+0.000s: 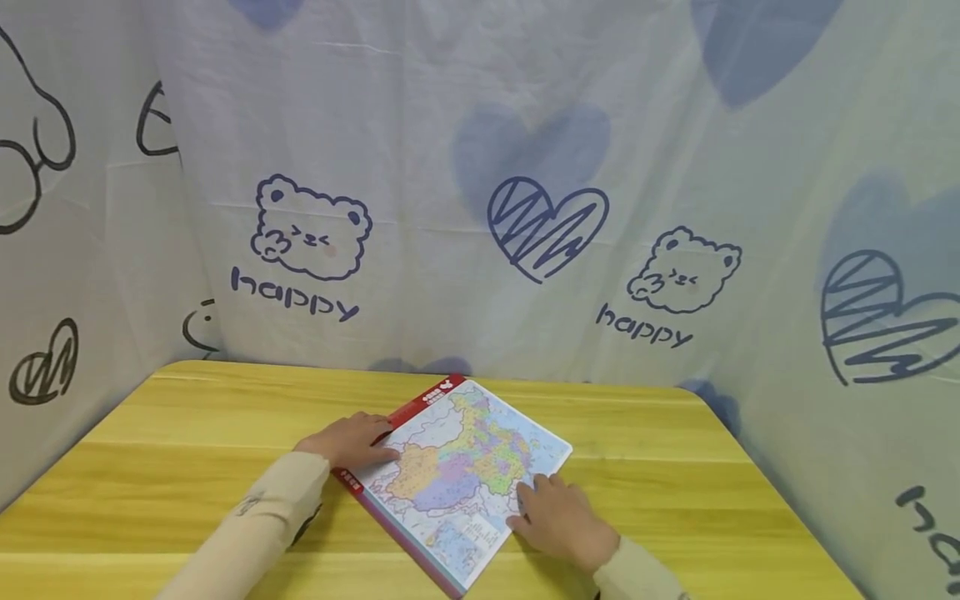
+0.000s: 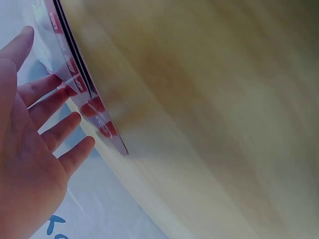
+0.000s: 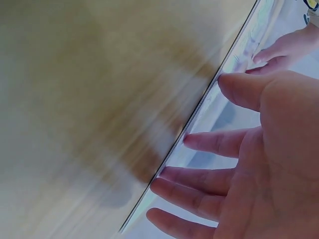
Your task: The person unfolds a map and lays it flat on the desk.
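A thin flat map board [image 1: 450, 475] with a red band along one side lies turned at an angle on the yellow wood-grain table [image 1: 660, 500]. It shows a map in many colours on pale blue. My left hand [image 1: 351, 442] rests at its red-banded left edge, thumb over the face. In the left wrist view, the fingers [image 2: 52, 104] are stretched and spread at the red-marked edge [image 2: 97, 112]. On the opposite side, my right hand [image 1: 562, 518] touches the right edge with fingertips. The right wrist view shows relaxed, spread fingers [image 3: 199, 194] along that thin edge.
A white cloth [image 1: 420, 275] printed with bears, hearts and lettering hangs behind the table and along both sides. The table's back edge [image 1: 262, 364] meets the cloth. Bare wood surrounds the map board to the left and right.
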`<state>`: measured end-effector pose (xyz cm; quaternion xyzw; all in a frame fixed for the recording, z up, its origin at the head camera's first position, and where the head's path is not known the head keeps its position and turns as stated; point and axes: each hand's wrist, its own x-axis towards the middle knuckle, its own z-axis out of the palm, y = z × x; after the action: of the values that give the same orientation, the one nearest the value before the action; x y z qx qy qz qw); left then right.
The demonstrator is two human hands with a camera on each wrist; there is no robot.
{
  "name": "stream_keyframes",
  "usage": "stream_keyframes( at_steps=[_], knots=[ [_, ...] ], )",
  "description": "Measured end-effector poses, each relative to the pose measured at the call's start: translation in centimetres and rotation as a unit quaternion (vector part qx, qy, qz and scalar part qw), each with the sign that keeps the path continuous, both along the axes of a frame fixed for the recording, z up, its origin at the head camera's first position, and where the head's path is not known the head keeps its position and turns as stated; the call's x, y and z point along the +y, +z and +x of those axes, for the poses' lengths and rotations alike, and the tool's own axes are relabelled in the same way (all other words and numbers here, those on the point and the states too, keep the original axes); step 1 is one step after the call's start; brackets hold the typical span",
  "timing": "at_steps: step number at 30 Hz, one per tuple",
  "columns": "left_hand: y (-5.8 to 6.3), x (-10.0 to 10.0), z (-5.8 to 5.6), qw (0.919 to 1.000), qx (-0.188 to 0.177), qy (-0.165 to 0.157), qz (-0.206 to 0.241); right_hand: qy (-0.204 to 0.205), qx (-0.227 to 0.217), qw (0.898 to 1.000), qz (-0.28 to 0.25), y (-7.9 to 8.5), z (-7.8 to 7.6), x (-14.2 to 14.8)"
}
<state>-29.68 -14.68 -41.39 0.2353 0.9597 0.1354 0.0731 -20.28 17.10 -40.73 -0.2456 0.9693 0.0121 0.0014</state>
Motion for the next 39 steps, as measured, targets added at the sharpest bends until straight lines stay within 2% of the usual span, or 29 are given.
stream_keyframes(
  at_steps=[4, 11, 15, 24, 31, 39],
  knots=[
    [0.1, -0.8, 0.4, 1.0000, -0.007, 0.006, 0.001, -0.006, -0.001, 1.000, -0.008, -0.1, -0.6, -0.1],
    [0.1, -2.5, 1.5, 0.9998, -0.017, -0.004, -0.002, -0.049, -0.084, 0.994, -0.051, -0.5, -3.0, 0.4],
    [0.2, -3.3, 2.1, 0.9997, -0.021, -0.013, -0.005, -0.063, -0.114, 0.989, -0.073, -0.3, -4.4, 0.6],
    [0.3, -4.5, 3.2, 0.9991, -0.027, -0.020, -0.025, -0.078, -0.125, 0.985, -0.087, 0.2, -7.0, -0.1],
    [0.5, -4.9, 4.4, 0.9985, -0.039, -0.025, -0.028, -0.085, -0.132, 0.983, -0.092, 0.3, -8.4, -0.8],
    [0.2, -5.5, 5.5, 0.9973, -0.038, -0.063, -0.007, -0.090, -0.136, 0.983, -0.086, -0.2, -9.6, -1.8]
  ],
)
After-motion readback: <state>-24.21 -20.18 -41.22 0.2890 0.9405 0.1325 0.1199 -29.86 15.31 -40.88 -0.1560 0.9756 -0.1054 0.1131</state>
